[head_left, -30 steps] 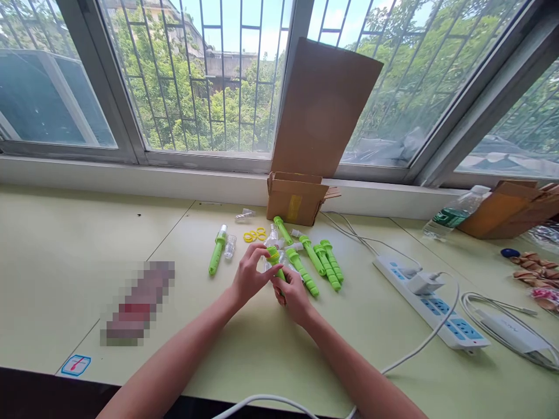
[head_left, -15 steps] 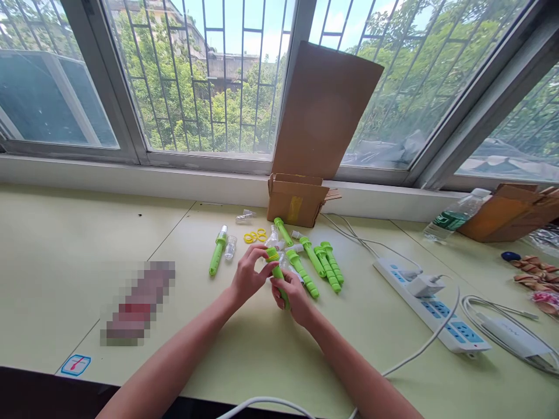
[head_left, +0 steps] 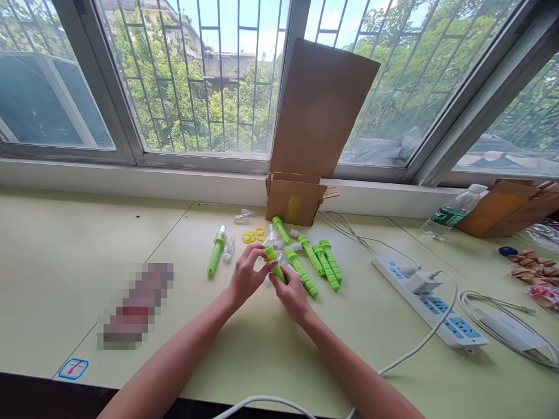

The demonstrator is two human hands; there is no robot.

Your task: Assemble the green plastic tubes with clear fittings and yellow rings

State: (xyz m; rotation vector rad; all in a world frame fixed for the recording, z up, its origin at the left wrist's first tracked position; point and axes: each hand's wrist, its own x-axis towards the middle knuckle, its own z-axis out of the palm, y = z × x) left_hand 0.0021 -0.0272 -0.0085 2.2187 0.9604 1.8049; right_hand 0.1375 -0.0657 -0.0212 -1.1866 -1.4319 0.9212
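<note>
One green plastic tube [head_left: 278, 270] is held tilted between both hands over the middle of the pale-green table [head_left: 248, 361], its collar towards the far left. The left hand [head_left: 246, 273] pinches that collar between thumb and fingertips, where a yellow band shows. The right hand [head_left: 292, 292] is curled around the near end of the barrel, hiding its tip.

The tube looks light and stiff, probably hard moulded plastic that won't dent under a firm grip. Its smooth barrel might slip or roll in the fingers, so a hold around the barrel just below the collar seems surest, while the collar suits a fingertip pinch.

Just right of the hands lie several green ribbed tubes [head_left: 301, 272]. Yellow rings [head_left: 250, 237] sit on the far side; left of them, a clear plastic cap [head_left: 229, 248] lies beside a clear-topped green tube [head_left: 214, 256].
</note>
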